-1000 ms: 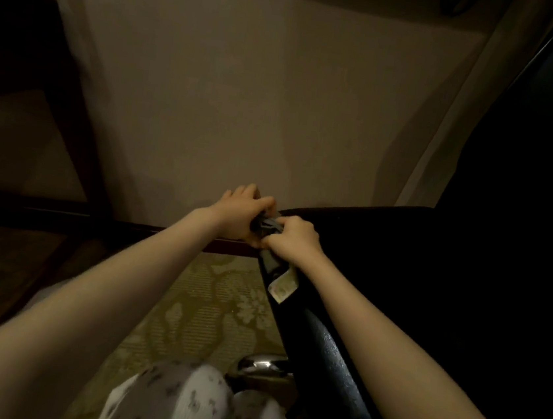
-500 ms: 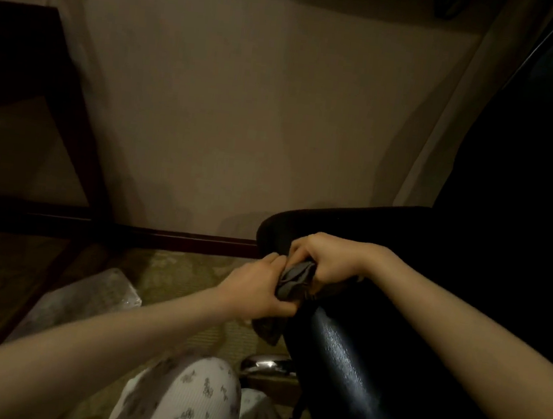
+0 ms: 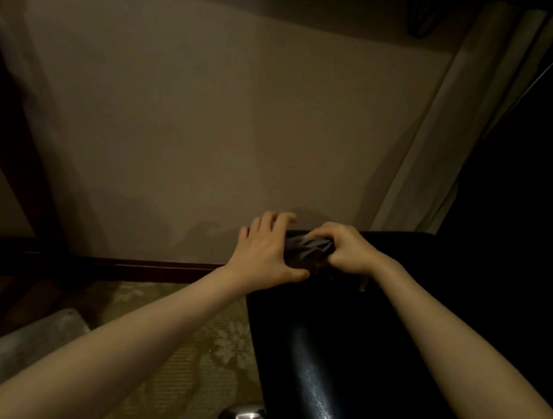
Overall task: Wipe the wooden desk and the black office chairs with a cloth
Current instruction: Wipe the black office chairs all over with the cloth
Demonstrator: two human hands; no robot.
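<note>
Both hands had moved up along the chair (image 3: 314, 379) since half a second before, from its near rounded edge to its far corner, and the cloth (image 3: 308, 252) had gone with them. Now the cloth lay bunched on top of that corner of the chair, between the two hands. The right hand (image 3: 349, 252) held its right end: the fingers (image 3: 326, 230) were curled over the bunch and closed on it. The left hand (image 3: 264, 254) was at the left end of the cloth, at the chair's side. Its fingers were spread and only a little bent, reaching past the far edge of the chair, and its thumb lay along the near side of the cloth. It seemed to press and steady the cloth more than to grip it.

The cloth looked thin, soft and very light, so it should fold to any shape and follow the curve of the chair easily. It would also slip out of a loose hold. I judged the best hold to be a full handful in the middle of the bunch, much as the right hand had. The chair's cover was black, smooth and shiny, so probably slippery, and the chair looked heavy enough to stay still under a wipe. Behind the chair stood a plain wall (image 3: 210, 115), and left of the chair lay patterned carpet (image 3: 183, 353).
</note>
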